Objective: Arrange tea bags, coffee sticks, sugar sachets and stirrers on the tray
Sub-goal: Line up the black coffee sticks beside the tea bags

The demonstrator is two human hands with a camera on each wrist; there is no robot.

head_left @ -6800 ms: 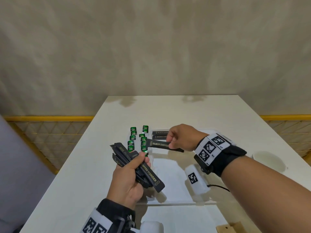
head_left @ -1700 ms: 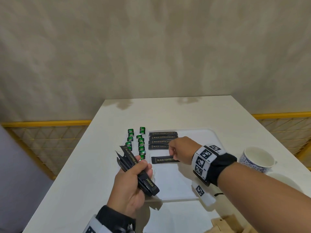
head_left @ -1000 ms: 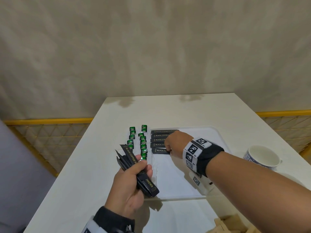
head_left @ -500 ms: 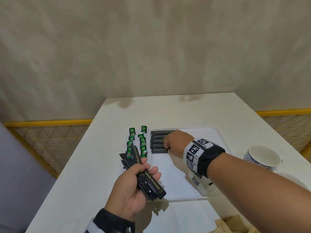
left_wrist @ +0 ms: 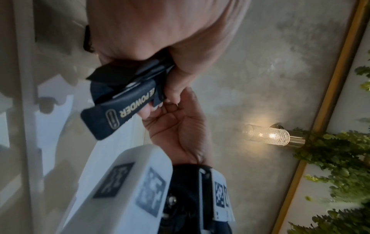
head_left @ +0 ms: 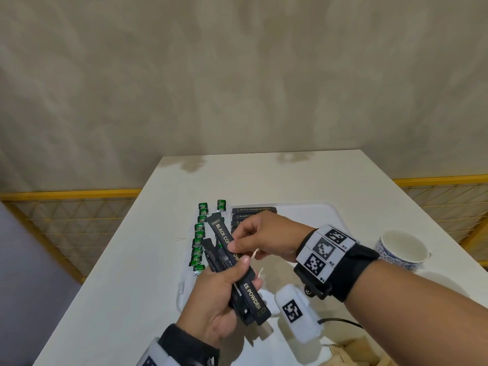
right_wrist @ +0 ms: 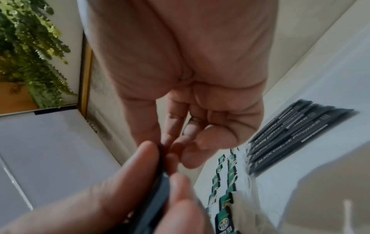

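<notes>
The right hand (head_left: pixel 260 240) has come back from the row of coffee sticks (head_left: pixel 253 209) lying on the tray (head_left: pixel 311 215) and now meets the left hand (head_left: pixel 216 289) above the tray's near left corner. The left hand grips a fanned bundle of black coffee sticks (head_left: pixel 250 297), fingers curled round the lower half and thumb pressed across the top. The right thumb and forefinger pinch the top stick (head_left: pixel 220 231) near its middle, the other fingers tucked in; from the right wrist view the pinch is blurred, so how firm it is I cannot say. Green tea bags (head_left: pixel 200 233) sit in two columns along the tray's left edge. A cup (head_left: pixel 401 249) stands off to the right on the table (head_left: pixel 126 260).
</notes>
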